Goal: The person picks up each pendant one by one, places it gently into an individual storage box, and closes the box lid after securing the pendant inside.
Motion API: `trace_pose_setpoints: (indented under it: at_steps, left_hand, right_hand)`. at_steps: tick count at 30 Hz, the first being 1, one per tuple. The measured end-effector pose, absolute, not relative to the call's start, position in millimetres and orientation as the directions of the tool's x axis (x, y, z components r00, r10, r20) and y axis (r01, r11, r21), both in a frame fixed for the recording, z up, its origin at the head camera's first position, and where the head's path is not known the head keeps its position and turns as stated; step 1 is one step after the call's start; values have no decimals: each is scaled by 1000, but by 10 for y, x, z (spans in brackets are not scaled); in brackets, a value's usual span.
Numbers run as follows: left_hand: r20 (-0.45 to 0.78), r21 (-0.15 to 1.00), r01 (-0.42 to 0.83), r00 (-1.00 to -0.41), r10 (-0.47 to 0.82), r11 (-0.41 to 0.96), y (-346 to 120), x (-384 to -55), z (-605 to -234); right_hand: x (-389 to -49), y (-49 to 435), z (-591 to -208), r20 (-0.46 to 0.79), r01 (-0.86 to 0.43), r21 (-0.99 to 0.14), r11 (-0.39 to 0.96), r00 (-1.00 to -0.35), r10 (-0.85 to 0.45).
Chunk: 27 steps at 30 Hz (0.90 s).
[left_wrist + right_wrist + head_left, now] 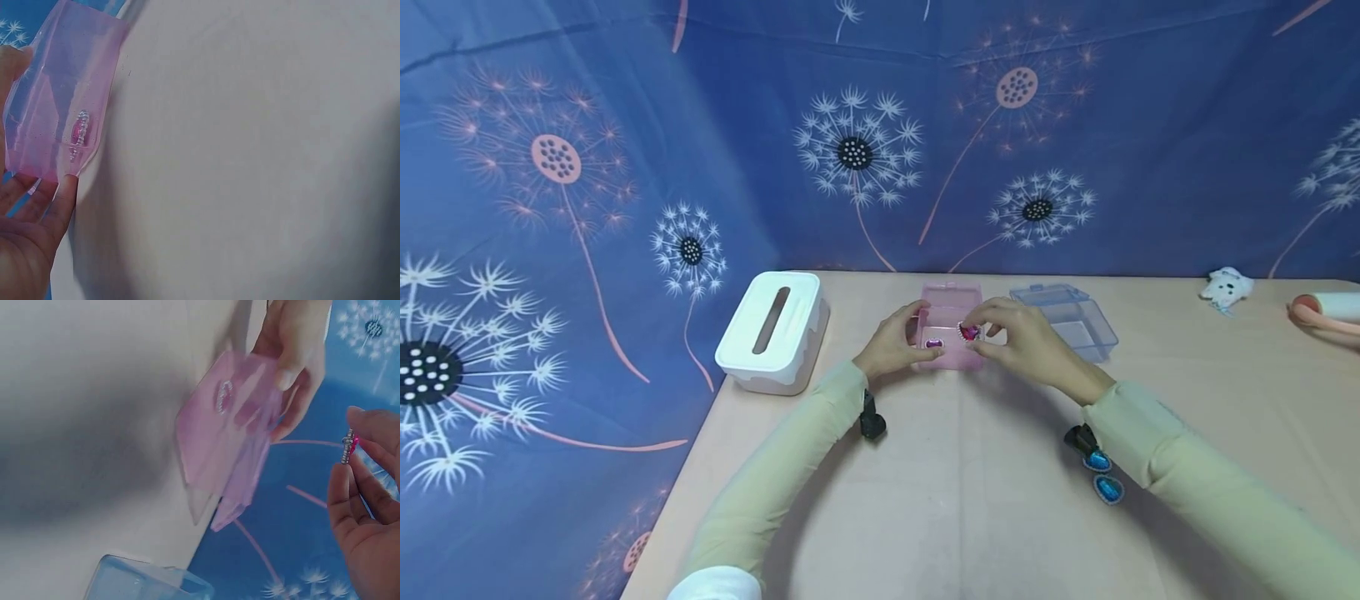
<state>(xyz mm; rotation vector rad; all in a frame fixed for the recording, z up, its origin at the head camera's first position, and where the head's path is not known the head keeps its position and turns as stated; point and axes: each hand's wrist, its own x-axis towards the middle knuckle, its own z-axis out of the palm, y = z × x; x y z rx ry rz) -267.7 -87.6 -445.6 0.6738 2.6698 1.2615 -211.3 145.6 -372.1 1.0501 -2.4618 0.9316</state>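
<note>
A translucent pink plastic box (951, 360) stands with its lid raised at the back. My left hand (892, 342) grips its left end, fingers (62, 203) against the wall. Inside lies a pink gem (934, 343) with a silver beaded rim, seen through the wall in the left wrist view. My right hand (1018, 337) pinches another pinkish-red gem (970, 332), also bead-rimmed, between thumb and fingertips. That gem is held above the right part of the box. In the right wrist view the held gem (349, 447) is edge-on, apart from the box.
Right of the pink box stands a clear bluish box (1067, 321), lid open. Two blue gems (1108, 489) lie near my right wrist. A white tissue box (775, 333) is at the left; a small white plush (1227, 287) and a white roll (1337, 306) are far right.
</note>
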Motion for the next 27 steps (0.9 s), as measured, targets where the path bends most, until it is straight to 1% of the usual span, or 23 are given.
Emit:
trace_pose_setpoints:
  at_steps: [3,5,10,15,19,24,27]
  left_hand:
    - [89,755,348,-894,439,555,-873,-2683,-4466]
    - [90,753,348,-895,437,559,-872,-2685,-4471]
    - [83,760,339,-896,435,554,-871,-2683,-4482]
    - [85,766,338,-896,435,547,-872,-2681,-4491]
    - [88,762,342,-896,436,550,-872,-2678,-4493]
    - [96,755,352,-894,437,553,-879,-2670,-4492]
    - [103,753,357,-894,436,553,-883,-2670,-4492]
  right_hand:
    - [-2239,1424,-3753,454,-688,-473,551,-726,-516]
    - [-2313,1401,-3778,429,-670,-485,562,-743,-514]
    - [-2463,1349,-3854,369,-635,-511,579,-770,-520]
    - [-2574,1314,-3944,308,-611,-498,615,-788,-533]
    - [-2618,1289,-4000,270,-625,-482,614,-773,-574]
    - [-2646,1247,-4032,251,-684,-421,596,-719,-648]
    - [-2660,1212,-4032,211,-682,-398,613,-719,-663]
